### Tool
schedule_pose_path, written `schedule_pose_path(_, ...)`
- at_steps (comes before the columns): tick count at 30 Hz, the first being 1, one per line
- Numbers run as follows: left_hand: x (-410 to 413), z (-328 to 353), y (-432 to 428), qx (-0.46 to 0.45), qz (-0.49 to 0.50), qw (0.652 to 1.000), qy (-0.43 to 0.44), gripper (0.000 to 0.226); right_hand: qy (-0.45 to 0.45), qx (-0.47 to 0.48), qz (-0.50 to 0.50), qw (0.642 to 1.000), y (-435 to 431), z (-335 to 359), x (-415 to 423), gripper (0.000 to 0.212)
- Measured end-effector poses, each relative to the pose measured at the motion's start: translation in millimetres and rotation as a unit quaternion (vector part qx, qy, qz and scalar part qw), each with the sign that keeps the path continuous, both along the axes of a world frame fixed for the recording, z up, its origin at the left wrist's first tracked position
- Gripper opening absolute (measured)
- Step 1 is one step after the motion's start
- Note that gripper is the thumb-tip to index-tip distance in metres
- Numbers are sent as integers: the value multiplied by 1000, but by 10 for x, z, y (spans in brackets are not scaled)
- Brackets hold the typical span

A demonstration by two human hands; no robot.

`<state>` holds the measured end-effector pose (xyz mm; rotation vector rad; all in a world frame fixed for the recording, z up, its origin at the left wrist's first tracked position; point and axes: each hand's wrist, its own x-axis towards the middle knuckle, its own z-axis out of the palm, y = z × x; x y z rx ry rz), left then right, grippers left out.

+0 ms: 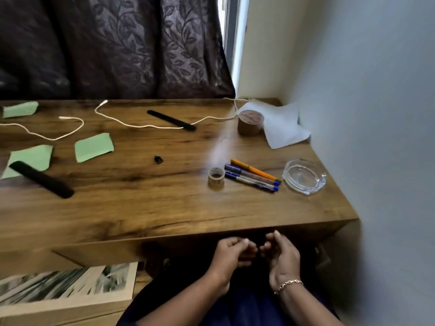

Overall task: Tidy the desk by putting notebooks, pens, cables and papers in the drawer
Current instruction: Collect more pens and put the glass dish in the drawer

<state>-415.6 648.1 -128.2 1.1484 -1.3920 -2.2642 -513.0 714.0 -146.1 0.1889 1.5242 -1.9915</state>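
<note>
Both hands are low, just under the front edge of the tabletop (164, 208). The left hand (233, 252) and the right hand (281, 257) face each other with fingers curled, and the gap between them is too dark to tell if they hold something. On the tabletop three pens (251, 176) lie side by side between a tape roll (216, 177) and a glass ashtray (304, 176). A white cable (150, 126) and green papers (94, 147) lie further left
</note>
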Motion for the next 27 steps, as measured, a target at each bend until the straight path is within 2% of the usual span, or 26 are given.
schedule_pose_path(3,114,-339,-77,73,41,994,-74,24,-108,37,14,993,-80,-348,29,31)
schedule_pose_path(7,232,-749,-301,153,113,972,-140,21,-234,69,67,967,-242,-650,65,64)
schedule_pose_path(10,276,-960,-430,202,178,951,-156,20,-295,20,28,955,-340,-814,90,74)
schedule_pose_path(12,292,-1034,-488,236,213,936,-150,22,-327,-53,-3,944,-369,-868,94,80)
schedule_pose_path(15,353,-1099,-535,267,260,919,-127,23,-331,-115,-36,936,-400,-790,94,75)
schedule_pose_path(19,481,-1113,-581,301,336,891,-43,24,-304,-63,-38,950,-468,-745,98,77)
schedule_pose_path(24,675,-1046,-513,317,279,906,-30,18,-300,-35,-32,953,-359,-816,131,87)
schedule_pose_path(27,807,-1004,-428,283,212,931,-93,22,-301,-39,-31,952,-176,-841,233,82)
